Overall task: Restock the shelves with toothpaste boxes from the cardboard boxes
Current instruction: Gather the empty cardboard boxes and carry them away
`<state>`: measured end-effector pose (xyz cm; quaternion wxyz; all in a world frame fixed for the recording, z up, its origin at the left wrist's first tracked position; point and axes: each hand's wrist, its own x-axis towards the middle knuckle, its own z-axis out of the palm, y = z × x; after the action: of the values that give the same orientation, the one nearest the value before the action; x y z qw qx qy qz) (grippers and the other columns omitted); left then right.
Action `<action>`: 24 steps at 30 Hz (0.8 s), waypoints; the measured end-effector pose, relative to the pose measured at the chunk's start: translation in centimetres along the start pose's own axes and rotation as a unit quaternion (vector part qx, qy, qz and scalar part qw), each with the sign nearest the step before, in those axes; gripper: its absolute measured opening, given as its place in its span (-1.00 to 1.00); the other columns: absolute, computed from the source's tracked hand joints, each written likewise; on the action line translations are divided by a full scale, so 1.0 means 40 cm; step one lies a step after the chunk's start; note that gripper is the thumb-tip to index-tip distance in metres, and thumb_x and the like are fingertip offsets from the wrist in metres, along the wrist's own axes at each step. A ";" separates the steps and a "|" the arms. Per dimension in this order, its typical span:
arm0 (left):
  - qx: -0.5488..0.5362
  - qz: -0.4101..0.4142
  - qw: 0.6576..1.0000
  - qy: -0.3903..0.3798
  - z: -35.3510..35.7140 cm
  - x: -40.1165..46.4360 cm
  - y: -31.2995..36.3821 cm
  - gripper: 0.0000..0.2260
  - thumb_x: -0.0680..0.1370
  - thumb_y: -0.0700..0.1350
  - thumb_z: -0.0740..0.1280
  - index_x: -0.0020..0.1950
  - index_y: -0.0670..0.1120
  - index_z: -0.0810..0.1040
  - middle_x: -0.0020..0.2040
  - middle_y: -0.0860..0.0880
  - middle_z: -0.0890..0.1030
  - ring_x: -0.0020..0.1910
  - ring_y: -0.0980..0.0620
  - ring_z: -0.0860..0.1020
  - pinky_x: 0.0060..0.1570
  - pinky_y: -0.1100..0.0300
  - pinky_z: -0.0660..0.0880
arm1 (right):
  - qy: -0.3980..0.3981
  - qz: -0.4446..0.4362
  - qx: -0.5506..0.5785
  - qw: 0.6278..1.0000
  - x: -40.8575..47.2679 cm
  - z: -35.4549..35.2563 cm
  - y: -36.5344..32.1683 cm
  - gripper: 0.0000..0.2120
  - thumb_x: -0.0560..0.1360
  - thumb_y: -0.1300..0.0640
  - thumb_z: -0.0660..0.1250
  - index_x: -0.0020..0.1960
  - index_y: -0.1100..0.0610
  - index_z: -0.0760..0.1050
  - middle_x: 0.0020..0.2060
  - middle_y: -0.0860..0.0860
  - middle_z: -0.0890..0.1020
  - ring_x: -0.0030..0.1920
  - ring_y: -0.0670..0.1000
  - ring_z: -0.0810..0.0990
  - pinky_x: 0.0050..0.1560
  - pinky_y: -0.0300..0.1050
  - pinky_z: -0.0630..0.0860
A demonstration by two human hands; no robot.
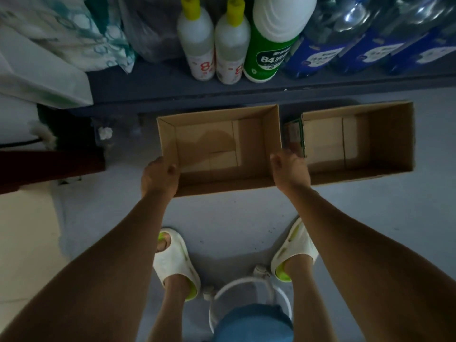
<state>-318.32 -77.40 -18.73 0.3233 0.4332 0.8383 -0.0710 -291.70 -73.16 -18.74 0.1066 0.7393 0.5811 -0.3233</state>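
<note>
**Cardboard Emptied: Both Hands on the Left Box**

Cardboard, brown and bare inside, fills the middle of the view. The left cardboard box (219,149) sits on the grey floor (234,218) just in front of the dark bottom shelf (172,80), and nothing lies in it. The left hand (160,175) grips its near-left corner, thumb curled over the rim. The right hand (291,169) is at its right wall, fingers curled near the top edge; whether they clamp the wall or only rest on it cannot be told.

Just right of that box, nearly touching it, stands the right cardboard box (357,141). It looks almost empty too, save for what seems to be one green-edged toothpaste box (293,134) standing against its left wall, just beyond the right hand. It is dim and partly hidden, so that reading is a guess.

Behind the left box, on the shelf, stand two white bottles with yellow caps (212,45), a green disinfectant bottle (269,45) and blue-labelled clear bottles (370,40). No toothpaste shows on this shelf level.

Judged from this, the unpacking is close to done, and the step in hand is clearing away the emptied left box. The next move calls for a firm two-handed lift or slide that does not knock the neighbouring box, then fetching the last carton from it.
</note>
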 end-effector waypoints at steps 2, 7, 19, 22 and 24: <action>-0.028 -0.028 0.999 0.024 0.016 0.047 -0.007 -0.70 0.64 -0.09 0.14 0.22 -0.27 0.46 0.17 -0.32 0.53 0.18 -0.30 0.49 0.09 -0.05 0.42 | 0.024 0.027 0.021 0.999 0.048 0.012 -0.003 -0.56 0.66 -0.08 -0.05 0.21 0.20 0.43 0.09 0.21 0.57 0.09 0.18 0.57 0.08 0.10 0.55; -0.155 -0.069 0.985 0.029 0.095 0.116 -0.020 -0.57 0.68 0.04 -0.01 0.28 -0.24 0.43 0.20 -0.31 0.51 0.20 -0.28 0.48 0.06 0.03 0.37 | 0.009 0.066 0.098 0.993 0.130 0.068 0.001 -0.43 0.64 -0.20 -0.18 0.35 0.16 0.33 0.21 0.23 0.52 0.25 0.22 0.50 0.25 0.14 0.39; -0.357 -0.121 0.926 0.020 0.190 0.155 -0.064 -0.48 0.64 0.19 0.03 0.34 -0.16 0.46 0.30 -0.20 0.50 0.31 -0.20 0.43 0.13 0.19 0.27 | -0.006 0.161 0.325 0.932 0.216 0.147 0.054 -0.34 0.58 -0.31 -0.08 0.53 0.07 0.19 0.50 0.08 0.24 0.49 0.14 0.21 0.50 0.07 0.06; -0.366 -0.115 0.923 0.023 0.191 0.147 -0.064 -0.51 0.65 0.16 0.05 0.36 -0.15 0.45 0.32 -0.21 0.48 0.32 -0.19 0.42 0.14 0.19 0.26 | -0.017 0.176 0.346 0.921 0.210 0.149 0.056 -0.31 0.57 -0.34 -0.07 0.53 0.07 0.18 0.50 0.09 0.24 0.49 0.16 0.20 0.51 0.13 0.05; -0.363 -0.112 0.925 0.019 0.183 0.125 -0.069 -0.50 0.65 0.17 0.05 0.39 -0.15 0.43 0.36 -0.21 0.45 0.35 -0.20 0.40 0.21 0.15 0.27 | -0.021 0.188 0.346 0.919 0.185 0.142 0.060 -0.30 0.56 -0.36 -0.06 0.52 0.07 0.21 0.49 0.10 0.26 0.47 0.17 0.23 0.50 0.15 0.08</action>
<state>-319.01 -78.60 -27.90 0.4320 0.1913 0.8558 0.2107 -290.61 -71.06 -28.08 -0.0848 0.8187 0.2803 -0.4940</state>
